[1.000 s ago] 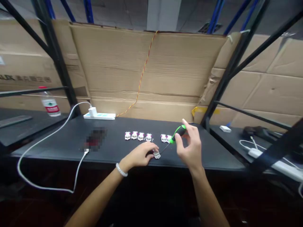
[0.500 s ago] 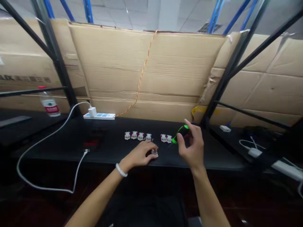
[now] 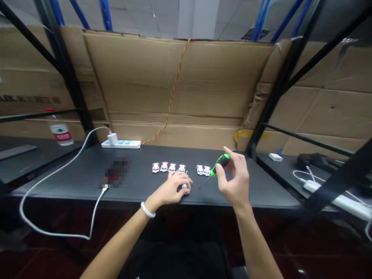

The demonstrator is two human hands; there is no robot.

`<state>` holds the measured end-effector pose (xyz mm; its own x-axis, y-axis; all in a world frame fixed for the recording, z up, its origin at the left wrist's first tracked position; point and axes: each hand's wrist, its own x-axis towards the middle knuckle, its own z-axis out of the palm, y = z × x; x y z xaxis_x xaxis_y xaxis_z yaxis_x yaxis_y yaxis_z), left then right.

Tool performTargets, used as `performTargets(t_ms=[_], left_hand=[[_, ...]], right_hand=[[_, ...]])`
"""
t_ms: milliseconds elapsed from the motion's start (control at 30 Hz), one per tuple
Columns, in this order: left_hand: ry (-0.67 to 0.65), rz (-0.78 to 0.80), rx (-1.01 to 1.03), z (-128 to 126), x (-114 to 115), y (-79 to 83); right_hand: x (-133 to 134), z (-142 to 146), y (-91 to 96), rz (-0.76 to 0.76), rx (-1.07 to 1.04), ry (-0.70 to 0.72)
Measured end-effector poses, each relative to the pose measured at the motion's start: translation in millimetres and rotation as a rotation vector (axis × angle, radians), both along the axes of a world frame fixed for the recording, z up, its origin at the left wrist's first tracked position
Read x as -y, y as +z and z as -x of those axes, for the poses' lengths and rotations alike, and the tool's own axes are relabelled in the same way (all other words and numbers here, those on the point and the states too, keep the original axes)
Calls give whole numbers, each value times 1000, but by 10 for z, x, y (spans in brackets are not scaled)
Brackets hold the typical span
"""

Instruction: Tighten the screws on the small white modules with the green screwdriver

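Screwdriver [image 3: 220, 163]: the right hand [image 3: 234, 184] is gripping the handle, thumb and fingers closed around it, index finger raised over the top end. The long axis is running diagonally, handle up and to the right. The thin dark shaft is pointing down and to the left, and its tip is hovering just above or at the desk [image 3: 261, 193]; contact cannot be told. The handle is black with bright green bands, and no marking on it is readable.

The left hand [image 3: 174, 188] is lying palm-down near the desk's front edge, fingers curled over a small white part [image 3: 184, 186] and pinning it to the surface. Only one edge of the part is showing. The screwdriver tip is sitting just to the right of it, apart from it.

Behind the hands, a row of four similar white-and-pink parts [image 3: 168, 167] and a pair [image 3: 203, 170] are lying in a line.

Writing: the bottle [image 3: 61, 132] at far left is carrying a red-and-white label, too small to read. The dark print on the cardboard [image 3: 29, 99] is blurred.
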<state>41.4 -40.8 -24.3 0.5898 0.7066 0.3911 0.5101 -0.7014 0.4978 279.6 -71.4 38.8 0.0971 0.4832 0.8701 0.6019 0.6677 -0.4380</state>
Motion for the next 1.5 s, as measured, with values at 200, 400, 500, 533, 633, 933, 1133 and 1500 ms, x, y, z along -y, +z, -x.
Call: performTargets(t_ms=[200, 400, 500, 533, 633, 933, 1133, 1500], left_hand=[[14, -12, -2, -3, 4, -13], [21, -64, -67, -13, -8, -34], [22, -80, -92, -21, -3, -29], [22, -82, -96, -24, 0, -25], [18, -96, -105, -29, 3, -22], [22, -149, -111, -15, -51, -79], [15, -191, -147, -24, -45, -73], [58, -181, -128, -23, -52, -111]], right_hand=[[13, 6, 19, -4, 0, 16], [15, 8, 23, -18, 7, 12], [16, 11, 21, -19, 12, 7], [16, 12, 21, -16, 11, 8], [14, 17, 23, -14, 9, 10], [17, 17, 31, -23, 18, 1], [17, 18, 35, -26, 19, 4], [23, 29, 33, -17, 33, 4]])
